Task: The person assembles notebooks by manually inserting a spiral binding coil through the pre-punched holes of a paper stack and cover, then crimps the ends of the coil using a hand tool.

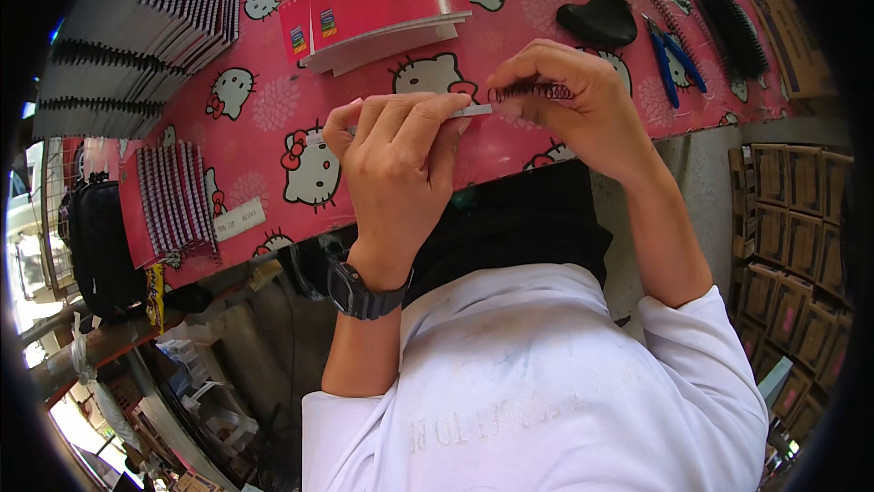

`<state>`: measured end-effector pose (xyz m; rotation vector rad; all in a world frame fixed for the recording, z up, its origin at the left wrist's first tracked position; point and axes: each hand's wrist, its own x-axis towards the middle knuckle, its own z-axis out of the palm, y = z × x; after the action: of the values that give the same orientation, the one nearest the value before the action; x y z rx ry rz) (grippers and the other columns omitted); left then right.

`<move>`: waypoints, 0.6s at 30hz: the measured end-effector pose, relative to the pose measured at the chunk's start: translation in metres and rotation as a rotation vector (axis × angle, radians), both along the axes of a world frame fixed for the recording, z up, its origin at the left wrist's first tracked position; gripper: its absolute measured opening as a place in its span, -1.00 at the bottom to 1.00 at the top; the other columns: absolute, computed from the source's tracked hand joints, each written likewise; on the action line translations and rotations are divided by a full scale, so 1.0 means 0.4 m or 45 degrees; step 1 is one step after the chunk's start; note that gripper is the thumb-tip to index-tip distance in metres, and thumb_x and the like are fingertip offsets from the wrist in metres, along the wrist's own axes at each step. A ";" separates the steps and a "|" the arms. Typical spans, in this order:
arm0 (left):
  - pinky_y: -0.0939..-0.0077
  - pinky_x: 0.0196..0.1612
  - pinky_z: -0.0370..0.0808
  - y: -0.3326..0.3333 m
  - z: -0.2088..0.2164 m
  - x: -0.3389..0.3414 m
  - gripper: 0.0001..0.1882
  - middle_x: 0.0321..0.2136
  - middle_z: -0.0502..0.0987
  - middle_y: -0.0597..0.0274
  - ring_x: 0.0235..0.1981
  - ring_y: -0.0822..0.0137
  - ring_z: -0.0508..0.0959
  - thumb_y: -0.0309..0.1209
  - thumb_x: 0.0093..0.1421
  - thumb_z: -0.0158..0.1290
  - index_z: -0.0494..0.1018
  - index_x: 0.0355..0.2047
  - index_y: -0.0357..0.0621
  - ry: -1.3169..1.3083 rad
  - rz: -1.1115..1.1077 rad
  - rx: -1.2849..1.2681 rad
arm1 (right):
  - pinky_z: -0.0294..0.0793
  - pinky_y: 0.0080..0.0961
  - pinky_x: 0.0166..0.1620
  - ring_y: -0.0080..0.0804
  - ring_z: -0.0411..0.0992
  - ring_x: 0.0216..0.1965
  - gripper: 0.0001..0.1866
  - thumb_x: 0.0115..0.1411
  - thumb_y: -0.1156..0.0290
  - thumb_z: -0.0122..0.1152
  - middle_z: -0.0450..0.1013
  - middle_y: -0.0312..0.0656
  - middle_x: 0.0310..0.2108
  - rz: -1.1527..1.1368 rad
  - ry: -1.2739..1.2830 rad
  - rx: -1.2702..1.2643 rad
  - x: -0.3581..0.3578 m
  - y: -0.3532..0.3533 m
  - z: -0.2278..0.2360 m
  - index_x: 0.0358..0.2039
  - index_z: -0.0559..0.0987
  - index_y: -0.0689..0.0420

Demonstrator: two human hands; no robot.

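Both my hands are raised over the near edge of the pink table (492,142). My left hand (391,142) is closed on a thin white pad of paper (473,111), seen almost edge-on and mostly hidden behind the fingers. A dark spiral binding coil (551,91) lies in my right hand (583,96), its thumb and fingers pinching it. The coil's left end meets the right end of the pad; whether it passes through any holes is too small to tell. Just beyond the hands rests a stack of red covers and white sheets (382,14).
Spiral-bound notebooks (146,19) are piled at far left, with a smaller pile (173,201) nearer. At right lie a black pouch (601,19), blue-handled pliers (674,60) and a bundle of black coils (733,32). A white paper slip (238,219) sits near the left edge.
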<state>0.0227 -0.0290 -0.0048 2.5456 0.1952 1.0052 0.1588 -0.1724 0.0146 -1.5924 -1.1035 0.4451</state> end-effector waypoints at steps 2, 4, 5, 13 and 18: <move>0.38 -0.05 0.18 -0.001 0.000 -0.002 -0.87 -0.42 0.58 0.45 -0.35 0.40 0.51 -0.43 0.04 0.20 0.57 -0.35 0.07 -0.003 -0.009 -0.011 | 0.46 -0.66 -0.26 -0.57 0.47 -0.33 -0.80 0.03 0.68 0.25 0.49 -0.26 -0.35 0.040 -0.156 -0.005 0.001 -0.001 0.001 -0.28 0.58 0.25; 0.38 -0.05 0.18 0.000 0.000 -0.003 -0.87 -0.42 0.58 0.45 -0.35 0.40 0.51 -0.43 0.05 0.20 0.57 -0.35 0.07 -0.010 -0.014 -0.011 | 0.45 -0.61 -0.28 -0.51 0.48 -0.34 -0.81 0.04 0.66 0.24 0.48 -0.24 -0.37 0.058 -0.201 0.017 0.000 0.003 0.001 -0.28 0.58 0.25; 0.37 -0.04 0.18 0.001 0.001 0.000 -0.87 -0.42 0.58 0.45 -0.35 0.40 0.51 -0.43 0.05 0.20 0.57 -0.35 0.07 -0.019 -0.013 -0.004 | 0.44 -0.57 -0.30 -0.47 0.49 -0.34 -0.83 0.06 0.64 0.24 0.47 -0.24 -0.39 0.058 -0.171 0.044 -0.001 0.007 0.002 -0.28 0.59 0.24; 0.34 -0.02 0.16 0.002 0.014 0.009 -0.80 -0.34 0.57 0.43 -0.29 0.39 0.49 -0.44 0.02 0.20 0.55 -0.30 0.08 0.028 -0.039 -0.064 | 0.45 -0.41 -0.30 -0.13 0.47 -0.38 -0.72 0.12 0.51 0.21 0.50 -0.02 -0.34 0.129 -0.372 -0.195 0.020 -0.004 0.027 -0.12 0.52 0.23; 0.29 0.01 0.13 -0.018 0.028 0.002 -0.71 -0.29 0.54 0.33 -0.23 0.28 0.49 -0.39 0.00 0.21 0.51 -0.21 0.03 0.100 -0.151 0.044 | 0.46 -0.30 -0.29 0.00 0.50 -0.33 -0.58 0.17 0.54 0.12 0.51 0.05 -0.28 0.244 -0.279 -0.096 0.003 -0.009 0.038 0.07 0.39 0.19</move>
<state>0.0237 -0.0361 0.0066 2.5959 0.0486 0.8727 0.1601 -0.1759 0.0300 -1.6367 -1.4286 0.4505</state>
